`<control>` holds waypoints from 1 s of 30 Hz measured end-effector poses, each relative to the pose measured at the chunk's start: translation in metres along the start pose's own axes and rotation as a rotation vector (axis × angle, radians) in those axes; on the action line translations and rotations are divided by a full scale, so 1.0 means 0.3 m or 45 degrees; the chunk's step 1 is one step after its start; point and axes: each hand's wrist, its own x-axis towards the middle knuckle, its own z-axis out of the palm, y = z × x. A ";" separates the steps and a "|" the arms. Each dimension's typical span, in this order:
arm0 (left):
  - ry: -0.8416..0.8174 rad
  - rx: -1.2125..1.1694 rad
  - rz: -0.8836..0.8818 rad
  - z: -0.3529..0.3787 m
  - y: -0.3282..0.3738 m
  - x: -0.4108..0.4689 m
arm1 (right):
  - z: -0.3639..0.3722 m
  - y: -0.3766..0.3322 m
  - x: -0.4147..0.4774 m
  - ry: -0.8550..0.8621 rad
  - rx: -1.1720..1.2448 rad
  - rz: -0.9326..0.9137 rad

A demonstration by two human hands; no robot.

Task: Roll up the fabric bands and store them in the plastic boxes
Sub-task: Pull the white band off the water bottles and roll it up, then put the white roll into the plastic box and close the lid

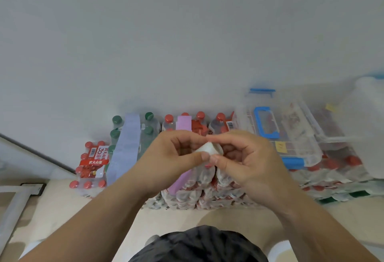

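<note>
A small white roll of fabric band (208, 149) is held between both hands above the stacked bottle packs. My left hand (174, 157) pinches its left side with thumb and fingers. My right hand (247, 164) pinches its right side, fingers curled over the top. A pale blue fabric band (126, 145) lies stretched over the green-capped bottles at the left. A pink fabric band (184, 123) lies over the red-capped bottles, partly hidden behind my left hand. Clear plastic boxes (291, 132) with blue latches sit on the bottle packs at the right.
Shrink-wrapped packs of water bottles (91, 166) with red and green caps stand on the floor against a white wall. More clear boxes and something white (369, 95) are at the far right. A metal frame (18, 203) is at the lower left.
</note>
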 end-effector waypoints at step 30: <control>-0.166 0.114 0.243 0.155 0.021 0.311 | -0.168 0.003 0.090 0.464 -0.353 0.130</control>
